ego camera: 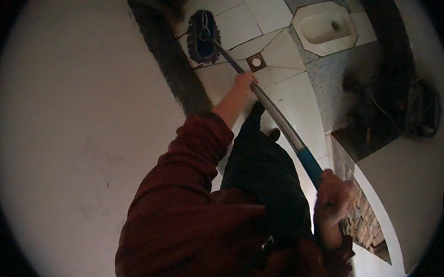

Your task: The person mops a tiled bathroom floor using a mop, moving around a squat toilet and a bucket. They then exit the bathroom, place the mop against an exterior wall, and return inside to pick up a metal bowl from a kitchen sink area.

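A flat mop's long metal handle [279, 116] slants across my body. Partway down the metal tube, my left hand [245, 85] is wrapped around it. My right hand [334, 196] grips the teal sleeve [309, 166] at the upper end, close to my right side. The fringed mop head [202, 38], dark blue with a wire frame, lies on the pale floor tiles [234, 19] beside the dark strip along the wall. Both forearms are bare below rolled maroon sleeves.
A square floor drain [256, 62] lies right of the mop head. Beyond it a white squat toilet [325, 28] is set in a grey speckled surface [326, 84]. The plain wall [85, 119] rises on my left. Dark objects [378, 96] stand at right, with brick paving [365, 221] past a doorway.
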The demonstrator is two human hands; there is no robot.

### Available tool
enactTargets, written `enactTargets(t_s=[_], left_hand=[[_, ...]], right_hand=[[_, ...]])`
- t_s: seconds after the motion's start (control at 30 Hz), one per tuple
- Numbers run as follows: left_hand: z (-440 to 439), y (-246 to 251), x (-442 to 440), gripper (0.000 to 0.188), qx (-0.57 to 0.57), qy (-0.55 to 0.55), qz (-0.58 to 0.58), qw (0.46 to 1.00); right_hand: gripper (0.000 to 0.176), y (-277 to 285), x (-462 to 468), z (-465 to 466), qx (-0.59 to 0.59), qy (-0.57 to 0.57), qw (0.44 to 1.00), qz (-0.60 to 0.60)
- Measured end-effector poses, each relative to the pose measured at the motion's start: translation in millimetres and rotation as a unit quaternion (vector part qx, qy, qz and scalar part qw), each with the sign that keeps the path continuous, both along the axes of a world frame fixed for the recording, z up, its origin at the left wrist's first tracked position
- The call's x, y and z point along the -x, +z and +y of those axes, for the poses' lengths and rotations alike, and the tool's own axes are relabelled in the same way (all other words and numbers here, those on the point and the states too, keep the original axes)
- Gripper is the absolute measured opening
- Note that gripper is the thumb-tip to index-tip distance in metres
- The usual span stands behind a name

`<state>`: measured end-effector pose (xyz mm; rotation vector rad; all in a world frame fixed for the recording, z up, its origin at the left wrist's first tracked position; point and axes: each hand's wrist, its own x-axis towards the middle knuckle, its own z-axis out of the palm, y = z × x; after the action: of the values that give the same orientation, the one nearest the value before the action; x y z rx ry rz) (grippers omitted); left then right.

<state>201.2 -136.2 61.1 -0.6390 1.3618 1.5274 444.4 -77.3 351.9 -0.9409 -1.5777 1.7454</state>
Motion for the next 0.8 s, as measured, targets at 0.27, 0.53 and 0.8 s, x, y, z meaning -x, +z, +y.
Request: enactTargets(t_s=[0.27,0.53,0.8], left_hand=[[18,3,-109,0.016,-0.097,0.093,-0.214,0.967],[-6,42,-91,0.008,-0.122,0.054,-0.289,0.948],[-52,-12,-4,0.010,-0.033,0.051,-0.181,0.982]], right_hand=[[0.028,31,-84,6,0.076,-0.156,0.985,0.016],[0.033,43,-106,23,0.055,-0.102,0.992,0.043],[0.007,-17,-6,13,0.012,0.260,0.960,0.104]])
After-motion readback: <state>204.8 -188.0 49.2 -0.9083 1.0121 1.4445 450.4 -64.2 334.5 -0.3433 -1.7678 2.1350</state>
